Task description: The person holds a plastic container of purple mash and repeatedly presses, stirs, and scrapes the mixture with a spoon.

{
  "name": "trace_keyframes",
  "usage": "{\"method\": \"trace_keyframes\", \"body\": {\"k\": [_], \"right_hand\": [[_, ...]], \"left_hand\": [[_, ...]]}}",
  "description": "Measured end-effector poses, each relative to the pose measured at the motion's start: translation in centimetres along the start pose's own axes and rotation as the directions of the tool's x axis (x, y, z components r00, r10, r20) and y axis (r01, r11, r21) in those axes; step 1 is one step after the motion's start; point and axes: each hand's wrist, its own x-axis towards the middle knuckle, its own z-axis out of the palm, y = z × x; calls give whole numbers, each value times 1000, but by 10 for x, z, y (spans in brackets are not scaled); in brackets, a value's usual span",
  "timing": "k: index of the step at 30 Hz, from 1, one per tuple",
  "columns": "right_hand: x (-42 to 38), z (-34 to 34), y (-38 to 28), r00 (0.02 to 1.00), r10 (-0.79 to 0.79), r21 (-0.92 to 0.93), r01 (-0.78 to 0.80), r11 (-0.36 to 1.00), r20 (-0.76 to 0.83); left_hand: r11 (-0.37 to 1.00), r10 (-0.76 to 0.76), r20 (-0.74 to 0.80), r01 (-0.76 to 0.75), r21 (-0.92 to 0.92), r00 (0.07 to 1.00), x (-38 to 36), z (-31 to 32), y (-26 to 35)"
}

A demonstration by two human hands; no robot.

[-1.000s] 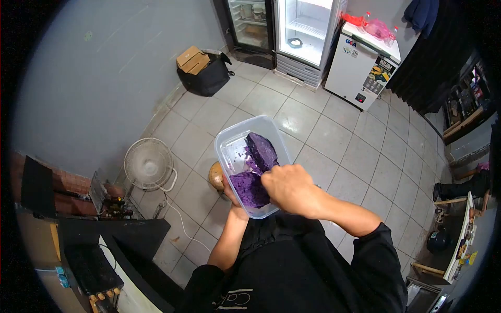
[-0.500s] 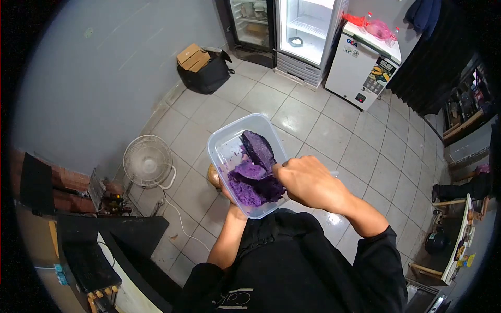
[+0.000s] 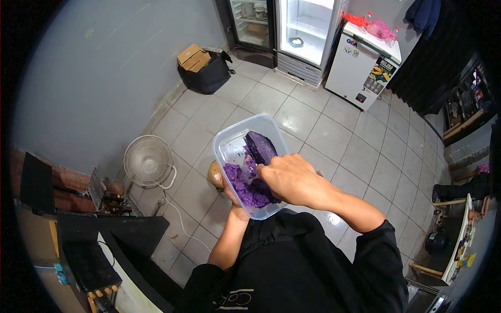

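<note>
In the head view, a clear plastic container (image 3: 233,141) is being held up from underneath by the left hand (image 3: 230,194), fingers hidden. The right hand (image 3: 289,179), fingers curled together, is being pressed into the purple mash (image 3: 245,183) inside, above open tiled floor (image 3: 334,138).

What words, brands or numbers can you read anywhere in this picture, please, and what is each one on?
"GEA" on the white chest freezer, near its top edge.
The poster on that freezer's front: print too small to read.
The white lettering on the person's black shirt: partly visible and distorted, not readable.
Nothing readable on the cardboard box or the plastic container.
</note>
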Motion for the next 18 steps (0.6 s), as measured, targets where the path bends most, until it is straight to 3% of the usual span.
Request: {"method": "trace_keyframes", "body": {"k": [2,5,8,11,14,16,18], "right_hand": [[0,-2,-1,1000,-3,-37,2,999,-18],[2,-7,3,999,27,-82,-30,996,-29],[4,-11,3,999,30,-96,-33,995,-32],[7,-4,-4,999,24,-83,-27,996,-43],[7,3,-13,997,12,-69,-17,997,-77],[7,4,-20,998,-1,-87,-4,996,-56],[7,10,-23,995,-32,-129,20,991,-96]], "left_hand": [[999,-29,37,30,-26,999,-2,0,0],[998,22,-34,-20,52,999,-5,15,-5],[955,31,72,-51,293,997,-3,8,-4],[953,141,-72,-116,279,987,-2,24,-9],[987,82,-93,-67,147,992,0,11,-12],[972,125,-25,-117,202,992,-3,16,-11],[912,123,22,-122,393,992,-5,5,-15]]}}
